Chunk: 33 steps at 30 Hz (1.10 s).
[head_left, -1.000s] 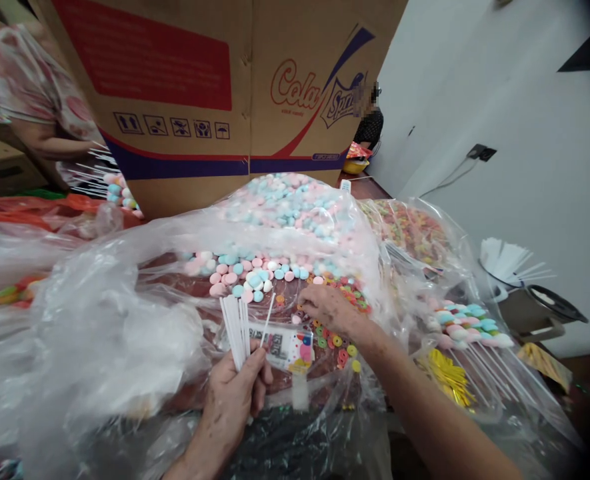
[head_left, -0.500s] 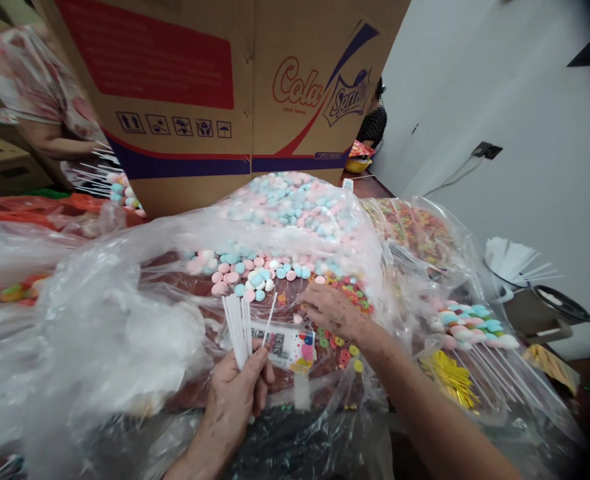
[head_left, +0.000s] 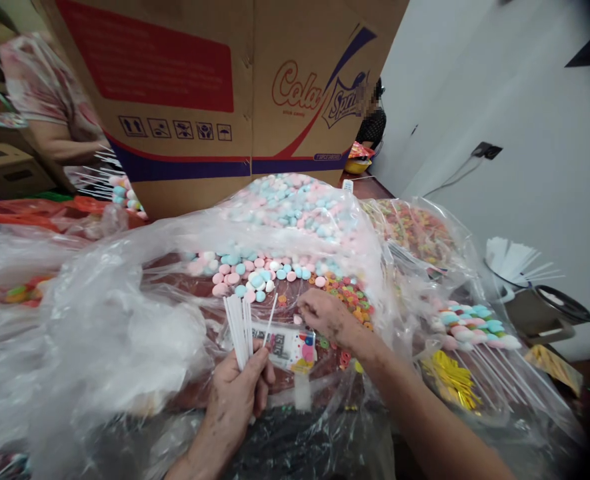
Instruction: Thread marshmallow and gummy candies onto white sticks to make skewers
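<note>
A bundle of white sticks (head_left: 238, 327) is held in my left hand (head_left: 239, 387), with one stick (head_left: 271, 319) apart from the rest between thumb and fingers. My right hand (head_left: 327, 317) is over the near edge of the ring candies (head_left: 352, 297), its fingers curled together; anything between the fingertips is too small to make out. Pink, blue and white round candies (head_left: 255, 273) spill from a clear bag (head_left: 299, 200) behind both hands. Under and beside the sticks lies a printed packet (head_left: 289, 347) with coloured dots.
A large cardboard box (head_left: 185, 67) stands behind the candies. Finished candy sticks (head_left: 475, 327) and gold ties (head_left: 452, 380) lie at right, near a container (head_left: 537, 313) and more white sticks (head_left: 509, 260). Plastic bags (head_left: 115, 333) cover the left. Two people are partly visible behind.
My right hand's fingers have drawn together and curled inward, and the hand has shifted slightly. My left hand keeps its hold on the sticks, nearly unmoved.
</note>
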### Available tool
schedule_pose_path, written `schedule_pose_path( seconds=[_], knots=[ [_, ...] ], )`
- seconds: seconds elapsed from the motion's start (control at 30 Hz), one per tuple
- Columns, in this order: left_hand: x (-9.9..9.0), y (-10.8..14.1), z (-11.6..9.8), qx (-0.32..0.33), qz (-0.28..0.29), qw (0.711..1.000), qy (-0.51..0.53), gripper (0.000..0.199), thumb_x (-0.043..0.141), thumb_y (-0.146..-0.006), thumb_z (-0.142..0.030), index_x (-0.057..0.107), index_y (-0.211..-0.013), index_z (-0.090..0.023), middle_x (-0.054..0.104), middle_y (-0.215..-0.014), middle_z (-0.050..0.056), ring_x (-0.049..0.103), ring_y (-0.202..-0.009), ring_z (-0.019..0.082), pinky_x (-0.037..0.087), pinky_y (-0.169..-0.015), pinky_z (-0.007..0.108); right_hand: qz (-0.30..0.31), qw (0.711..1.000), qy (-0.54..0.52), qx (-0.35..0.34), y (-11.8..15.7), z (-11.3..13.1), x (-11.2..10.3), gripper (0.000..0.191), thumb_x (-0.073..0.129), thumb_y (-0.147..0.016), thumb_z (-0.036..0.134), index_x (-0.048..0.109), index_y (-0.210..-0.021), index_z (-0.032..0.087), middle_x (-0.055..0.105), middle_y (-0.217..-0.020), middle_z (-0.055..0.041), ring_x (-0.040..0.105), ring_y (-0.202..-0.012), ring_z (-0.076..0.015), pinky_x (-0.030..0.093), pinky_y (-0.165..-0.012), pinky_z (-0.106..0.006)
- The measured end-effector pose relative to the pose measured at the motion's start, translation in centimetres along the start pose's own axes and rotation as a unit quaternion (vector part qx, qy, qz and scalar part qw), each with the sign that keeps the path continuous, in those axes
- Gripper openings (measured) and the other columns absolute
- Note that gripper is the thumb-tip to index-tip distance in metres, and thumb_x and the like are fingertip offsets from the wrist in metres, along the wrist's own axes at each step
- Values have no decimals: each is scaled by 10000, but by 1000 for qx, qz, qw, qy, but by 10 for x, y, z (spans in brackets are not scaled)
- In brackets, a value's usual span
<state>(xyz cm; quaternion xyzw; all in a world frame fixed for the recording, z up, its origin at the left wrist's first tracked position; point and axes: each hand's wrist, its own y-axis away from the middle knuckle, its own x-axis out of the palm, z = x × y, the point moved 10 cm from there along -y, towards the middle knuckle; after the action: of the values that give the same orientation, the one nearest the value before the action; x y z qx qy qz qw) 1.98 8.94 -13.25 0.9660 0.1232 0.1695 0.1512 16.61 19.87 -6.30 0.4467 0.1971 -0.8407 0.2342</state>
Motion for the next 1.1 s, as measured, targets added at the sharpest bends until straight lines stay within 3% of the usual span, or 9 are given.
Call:
schedule_pose_path(
  seconds=[0.17,0.27,0.43,0.63,0.73,0.83,0.9,1.0,1.1],
  knots=[
    [0,1,1,-4,-1,1000,-9,454,757,-667,-578,611,-786,-165,603,-499,-51,401,-244,56,243,-261,152,-58,973,-195,111,2,-29,-17,115,513,-866,271,596,-891,196,610,-768,11,547,-674,-141,405,-614,-239],
    [0,1,1,3,3,1000,-11,455,750,-685,-591,609,-766,-166,603,-515,-51,400,-248,47,244,-263,146,-45,985,-103,128,2,-32,-24,100,512,-825,209,611,-837,196,601,-727,17,516,-644,-136,366,-609,-243],
    [-3,-3,9,-4,2,1000,-18,488,745,-674,-631,604,-705,-164,592,-493,-36,397,-241,52,248,-261,155,57,991,73,92,-10,-18,-19,125,556,-798,121,663,-797,186,656,-814,-21,566,-768,-161,380,-698,-255],
    [-2,1,5,-6,-19,1000,2,463,753,-680,-588,630,-794,-156,598,-492,-48,391,-237,50,222,-270,147,16,964,221,144,-42,-32,-30,251,459,-908,125,674,-1033,166,686,-1063,-131,611,-957,-232,439,-830,-307],
    [1,5,-1,-6,-18,1000,11,443,751,-701,-557,632,-816,-146,596,-499,-56,400,-247,39,224,-284,130,12,964,228,135,-56,-36,-23,362,477,-885,96,639,-1198,176,655,-1227,-159,587,-1118,-264,434,-930,-334],
    [3,6,-2,-7,-14,1000,12,446,752,-701,-558,627,-810,-144,594,-498,-58,397,-247,32,220,-286,125,17,969,221,107,-62,-36,-15,402,479,-861,80,632,-1223,164,618,-1316,-180,552,-1196,-286,425,-975,-362],
    [2,5,0,-10,-15,1000,14,450,750,-698,-564,622,-817,-149,595,-498,-59,393,-246,32,217,-283,126,29,975,207,79,-62,-34,-10,367,502,-835,91,663,-1156,168,646,-1269,-161,574,-1148,-278,439,-940,-349],
    [2,4,3,-18,-18,1000,14,466,749,-688,-578,618,-829,-154,598,-496,-60,393,-248,36,217,-281,129,55,983,174,37,-60,-32,-9,252,550,-782,134,706,-965,211,715,-999,-53,627,-920,-213,453,-792,-269],
    [1,4,4,-18,-19,1000,10,476,750,-684,-581,615,-837,-152,599,-491,-60,391,-247,36,216,-282,128,39,986,158,29,-61,-31,-21,232,521,-767,133,694,-907,198,696,-909,-40,603,-828,-190,426,-737,-255]
  ],
)
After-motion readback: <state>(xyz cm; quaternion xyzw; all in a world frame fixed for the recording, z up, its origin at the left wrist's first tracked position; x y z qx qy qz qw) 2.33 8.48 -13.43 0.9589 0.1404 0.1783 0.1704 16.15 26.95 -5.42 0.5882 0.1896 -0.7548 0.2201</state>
